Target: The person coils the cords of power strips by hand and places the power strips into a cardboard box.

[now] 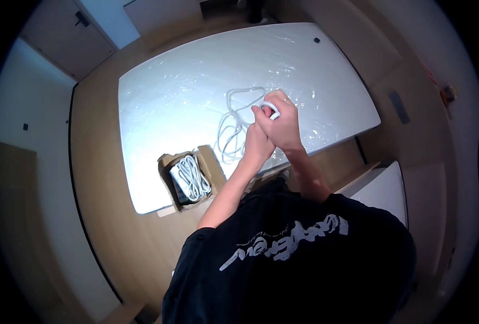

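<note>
A white cable [229, 116] lies in loose loops on a plastic-covered mattress [169, 97]. One end of it runs up to my two hands, which are close together above the mattress edge. My right hand [283, 121] is closed around a short, bent white stretch of the cable, its curve showing between thumb and fingers. Just below and touching it, my left hand [258, 143] is closed too. Its fingers are mostly turned away, and the cable appears to run into its grip.
An open cardboard box [216, 171] with bundled white cables [193, 178] stands at the mattress's near left corner. A small black object [316, 40] lies at the far right corner. Another person's foot [258, 20] shows beyond the far edge. A second white mattress [382, 189] is at my right.
</note>
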The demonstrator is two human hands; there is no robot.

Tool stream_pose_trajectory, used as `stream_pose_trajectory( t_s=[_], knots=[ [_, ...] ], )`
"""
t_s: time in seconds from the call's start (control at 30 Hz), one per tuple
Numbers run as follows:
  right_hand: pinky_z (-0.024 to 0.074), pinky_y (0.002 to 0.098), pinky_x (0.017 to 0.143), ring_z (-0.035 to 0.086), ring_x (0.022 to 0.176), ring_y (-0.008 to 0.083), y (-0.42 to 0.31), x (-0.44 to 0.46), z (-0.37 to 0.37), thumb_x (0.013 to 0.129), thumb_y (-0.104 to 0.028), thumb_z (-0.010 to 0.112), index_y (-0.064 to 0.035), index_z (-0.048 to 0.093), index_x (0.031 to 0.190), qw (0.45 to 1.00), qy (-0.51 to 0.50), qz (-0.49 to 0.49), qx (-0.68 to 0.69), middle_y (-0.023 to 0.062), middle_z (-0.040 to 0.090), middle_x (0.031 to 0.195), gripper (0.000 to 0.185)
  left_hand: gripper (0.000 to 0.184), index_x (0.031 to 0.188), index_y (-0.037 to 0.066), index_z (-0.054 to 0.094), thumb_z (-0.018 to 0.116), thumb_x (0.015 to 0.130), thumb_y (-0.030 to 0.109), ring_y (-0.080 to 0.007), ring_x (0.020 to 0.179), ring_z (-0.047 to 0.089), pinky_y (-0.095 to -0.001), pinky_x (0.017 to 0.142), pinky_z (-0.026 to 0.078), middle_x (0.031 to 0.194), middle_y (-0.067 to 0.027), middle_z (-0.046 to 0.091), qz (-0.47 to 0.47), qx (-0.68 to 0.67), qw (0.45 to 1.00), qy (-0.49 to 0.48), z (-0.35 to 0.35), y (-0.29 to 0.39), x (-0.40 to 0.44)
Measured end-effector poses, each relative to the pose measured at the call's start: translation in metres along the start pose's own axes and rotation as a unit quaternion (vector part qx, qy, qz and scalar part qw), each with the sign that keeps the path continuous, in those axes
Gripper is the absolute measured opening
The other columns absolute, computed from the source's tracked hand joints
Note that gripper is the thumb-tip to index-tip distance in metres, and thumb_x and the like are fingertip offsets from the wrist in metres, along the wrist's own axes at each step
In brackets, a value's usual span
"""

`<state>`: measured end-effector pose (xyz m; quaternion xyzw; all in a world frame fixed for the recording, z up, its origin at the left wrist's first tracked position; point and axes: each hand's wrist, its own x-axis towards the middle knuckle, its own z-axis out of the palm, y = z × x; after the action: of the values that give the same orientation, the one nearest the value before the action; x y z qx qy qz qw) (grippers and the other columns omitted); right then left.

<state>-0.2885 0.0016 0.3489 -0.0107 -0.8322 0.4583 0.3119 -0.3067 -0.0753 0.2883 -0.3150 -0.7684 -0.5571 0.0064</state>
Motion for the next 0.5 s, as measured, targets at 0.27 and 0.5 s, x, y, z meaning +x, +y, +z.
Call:
stream_pose_trajectory(
  t_s=[0.27,0.5],
  knots=[
    [0.0496,0.031,0.076,0.058,0.062,0.0132,-0.005,-0.01,0.019,0.085,-0.011,0.061,-0.0003,0.055,0.071,0.903,-0.107,0.271,0.316,0.0059,0.054,0.059,0.018,0.038,0.114,-0.005,0.048,0.054,0.078,0.006,-0.046,0.079,0.058,-0.049,0.068,0.046,0.078,-0.0291,0.06,-0.079,0.025,0.996,-0.045,-0.023,-0.016,-0.032],
    [0.0475,0.0304,0.053,0.029,0.034,0.0068,0.019,-0.013,0.016,0.093,-0.033,0.052,-0.01,0.042,0.061,0.874,-0.022,0.331,0.355,-0.0038,0.03,0.042,0.041,0.027,0.092,-0.005,0.062,0.062,0.081,0.02,-0.0213,0.067,0.061,-0.0336,0.065,0.046,0.073,-0.0163,0.064,-0.19,-0.035,0.968,-0.162,-0.022,-0.027,-0.035]
  ],
)
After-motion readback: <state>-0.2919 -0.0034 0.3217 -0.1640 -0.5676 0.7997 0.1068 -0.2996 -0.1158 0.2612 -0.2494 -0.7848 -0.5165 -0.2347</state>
